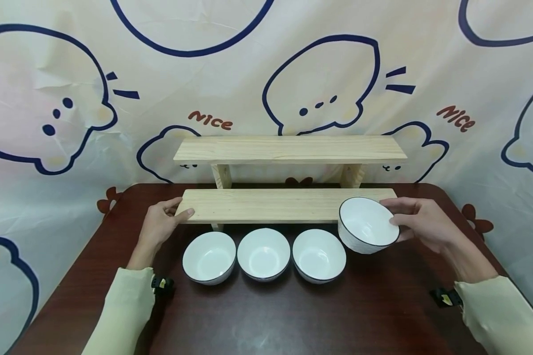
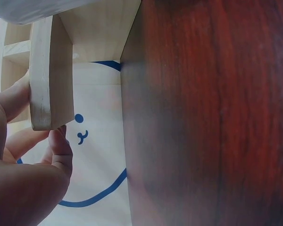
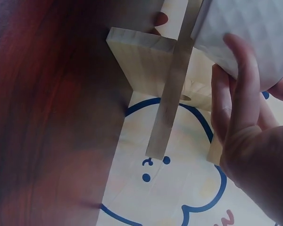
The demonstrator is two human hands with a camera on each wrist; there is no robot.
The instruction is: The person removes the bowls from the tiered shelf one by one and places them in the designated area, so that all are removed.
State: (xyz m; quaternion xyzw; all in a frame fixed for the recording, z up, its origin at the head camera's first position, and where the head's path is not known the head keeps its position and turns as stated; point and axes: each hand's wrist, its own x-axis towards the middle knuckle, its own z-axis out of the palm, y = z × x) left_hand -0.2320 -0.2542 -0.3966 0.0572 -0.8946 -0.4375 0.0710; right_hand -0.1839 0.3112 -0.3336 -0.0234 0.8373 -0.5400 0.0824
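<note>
My right hand [image 1: 426,222] holds a white bowl [image 1: 366,222] with a dark rim, thumb at the rim and fingers lower on its side. This bowl is tilted, at the front right of the lower board of a two-tier wooden shelf [image 1: 266,204]. Its raised diamond pattern shows in the right wrist view, where the fingers [image 3: 247,89] press its outside. My left hand [image 1: 160,224] grips the lower board's left end, thumb above and fingers below, as the left wrist view shows. Three matching bowls, left [image 1: 209,256], middle [image 1: 264,252] and right [image 1: 319,254], stand upright in a row before the shelf.
The upper board [image 1: 288,149] stands higher and further back, with wooden supports [image 1: 222,176] beneath it. Everything rests on a dark red-brown table [image 1: 257,320]. Behind hangs a pale cloth [image 1: 231,93] with blue cartoon outlines.
</note>
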